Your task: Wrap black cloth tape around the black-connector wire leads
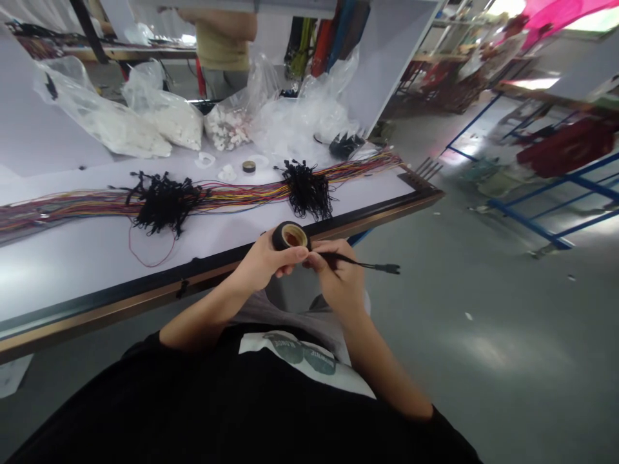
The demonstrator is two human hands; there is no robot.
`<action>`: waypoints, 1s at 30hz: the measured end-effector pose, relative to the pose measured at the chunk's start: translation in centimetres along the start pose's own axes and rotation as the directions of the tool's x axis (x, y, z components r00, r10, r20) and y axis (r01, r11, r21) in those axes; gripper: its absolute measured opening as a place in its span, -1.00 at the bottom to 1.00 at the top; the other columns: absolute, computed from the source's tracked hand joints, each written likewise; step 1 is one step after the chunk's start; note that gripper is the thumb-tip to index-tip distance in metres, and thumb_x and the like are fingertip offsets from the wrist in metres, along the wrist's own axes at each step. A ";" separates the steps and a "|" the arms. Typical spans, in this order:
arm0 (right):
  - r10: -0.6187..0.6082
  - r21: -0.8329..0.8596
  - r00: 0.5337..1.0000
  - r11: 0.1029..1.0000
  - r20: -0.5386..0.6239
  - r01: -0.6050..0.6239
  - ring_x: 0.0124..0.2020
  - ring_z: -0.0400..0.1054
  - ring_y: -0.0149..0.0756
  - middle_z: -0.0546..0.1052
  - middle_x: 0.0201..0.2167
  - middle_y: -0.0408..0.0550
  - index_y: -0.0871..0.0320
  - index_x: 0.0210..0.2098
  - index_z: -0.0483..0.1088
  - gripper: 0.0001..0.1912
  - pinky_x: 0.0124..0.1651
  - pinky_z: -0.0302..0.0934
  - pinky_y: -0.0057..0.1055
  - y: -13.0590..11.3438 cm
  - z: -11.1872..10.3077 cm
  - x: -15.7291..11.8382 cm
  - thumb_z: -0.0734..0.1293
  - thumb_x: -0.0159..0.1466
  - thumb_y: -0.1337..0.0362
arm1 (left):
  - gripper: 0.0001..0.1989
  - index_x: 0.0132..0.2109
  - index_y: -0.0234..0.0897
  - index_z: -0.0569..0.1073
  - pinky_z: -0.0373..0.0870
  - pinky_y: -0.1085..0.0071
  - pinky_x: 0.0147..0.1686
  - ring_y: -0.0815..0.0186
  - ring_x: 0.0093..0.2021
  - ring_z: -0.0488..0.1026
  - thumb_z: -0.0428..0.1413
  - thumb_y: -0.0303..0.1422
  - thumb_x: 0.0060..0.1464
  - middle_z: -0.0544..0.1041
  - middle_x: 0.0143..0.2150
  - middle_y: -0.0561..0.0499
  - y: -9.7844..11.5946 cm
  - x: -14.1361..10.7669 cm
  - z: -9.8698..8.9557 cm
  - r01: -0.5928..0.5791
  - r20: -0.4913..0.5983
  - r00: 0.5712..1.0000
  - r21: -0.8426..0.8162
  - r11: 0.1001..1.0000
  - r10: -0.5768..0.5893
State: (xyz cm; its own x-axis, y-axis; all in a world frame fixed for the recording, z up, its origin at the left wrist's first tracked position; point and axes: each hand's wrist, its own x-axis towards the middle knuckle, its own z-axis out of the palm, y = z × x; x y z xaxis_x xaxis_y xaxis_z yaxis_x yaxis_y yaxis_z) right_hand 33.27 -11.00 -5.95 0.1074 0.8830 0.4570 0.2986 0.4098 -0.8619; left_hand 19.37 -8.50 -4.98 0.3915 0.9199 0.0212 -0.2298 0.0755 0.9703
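Note:
My left hand is closed on a roll of black tape, its tan core facing up toward me. Close beside it, my right hand pinches a black cable whose small connector end sticks out to the right. Fingers of both hands meet at the tape roll's right side, so the contact there is partly hidden. Both hands are held in front of the table's near edge, above my lap. Beyond them lies a long bundle of coloured wires with a cluster of black connectors on it.
Another black connector cluster sits farther left. Clear plastic bags of white parts line the back of the table. A second tape roll lies behind the wires. Blue-framed racks stand on the floor to the right.

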 end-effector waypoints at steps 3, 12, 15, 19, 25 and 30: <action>0.129 0.157 0.990 0.980 -0.056 -0.119 -0.51 0.37 -0.35 0.47 -0.53 -0.19 0.09 -0.45 0.35 -0.86 -0.38 0.28 -0.34 0.8 0.3 0.2 0.35 0.14 0.18 | -0.55 -0.34 -0.29 0.30 0.09 0.54 -0.63 0.52 -0.61 0.19 0.26 -0.06 -0.23 0.28 -0.56 0.16 -0.7 -0.4 -0.2 -0.084 -0.066 0.995 -0.065 0.994 0.079; -0.070 0.026 0.996 0.997 0.060 0.069 -0.34 0.41 -0.29 0.51 -0.46 -0.17 0.06 -0.50 0.41 -0.91 -0.21 0.28 -0.28 -0.2 -1.5 1.1 0.38 0.12 0.26 | -0.62 -0.32 -0.28 0.32 0.24 0.49 -0.45 0.45 -0.45 0.27 0.25 -0.13 -0.17 0.33 -0.40 0.09 -0.8 -0.4 -2.2 -0.222 0.196 0.965 0.260 0.940 0.173; -0.128 0.031 0.991 0.991 0.025 0.127 -0.34 0.39 -0.30 0.49 -0.45 -0.17 0.06 -0.50 0.39 -0.91 -0.22 0.27 -0.29 -0.2 -1.2 1.0 0.37 0.13 0.25 | -0.81 -0.39 -0.27 0.31 0.24 0.50 -0.45 0.45 -0.48 0.29 0.16 -0.28 -0.05 0.35 -0.47 0.12 -1.5 0.2 -1.3 -0.221 -0.001 0.971 0.373 0.901 0.239; -0.006 -0.086 0.999 0.996 0.037 0.009 -0.41 0.36 -0.34 0.48 -0.44 -0.17 0.06 -0.43 0.40 -0.94 -0.33 0.26 -0.35 0.0 -0.9 0.8 0.36 0.12 0.23 | -0.88 -0.48 -0.26 0.33 0.28 0.47 -0.40 0.41 -0.46 0.34 0.11 -0.38 -0.04 0.41 -0.51 0.10 -1.8 0.0 -0.3 -0.298 -0.048 0.921 0.551 0.779 0.387; -0.148 -0.181 0.987 0.971 0.057 0.156 -0.34 0.39 -0.28 0.50 -0.42 -0.14 0.05 -0.47 0.36 -0.92 -0.24 0.28 -0.30 -0.2 -1.0 0.6 0.33 0.16 0.26 | -0.69 -0.26 -0.28 0.32 0.28 0.50 -0.60 0.43 -0.61 0.36 0.18 -0.18 -0.06 0.40 -0.55 0.13 -0.7 0.1 -0.6 -0.023 -0.009 1.000 0.157 0.987 0.025; -0.072 -0.166 0.996 0.983 0.058 0.081 -0.35 0.40 -0.29 0.52 -0.41 -0.14 0.06 -0.47 0.34 -0.89 -0.26 0.28 -0.31 -0.2 -0.9 0.3 0.33 0.16 0.23 | -0.53 -0.36 -0.33 0.36 0.15 0.56 -0.73 0.48 -0.69 0.29 0.23 0.00 -0.19 0.34 -0.62 0.12 -1.2 1.5 -1.5 0.170 0.031 0.986 -0.165 0.972 -0.167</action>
State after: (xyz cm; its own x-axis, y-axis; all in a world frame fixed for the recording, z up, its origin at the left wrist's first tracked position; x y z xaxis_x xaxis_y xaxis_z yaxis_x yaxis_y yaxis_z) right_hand 34.07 -11.04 -5.42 0.0304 0.8630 0.5043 0.4596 0.4359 -0.7738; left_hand 18.84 -6.65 -6.47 0.4520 0.8820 -0.1334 -0.3036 0.2927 0.9067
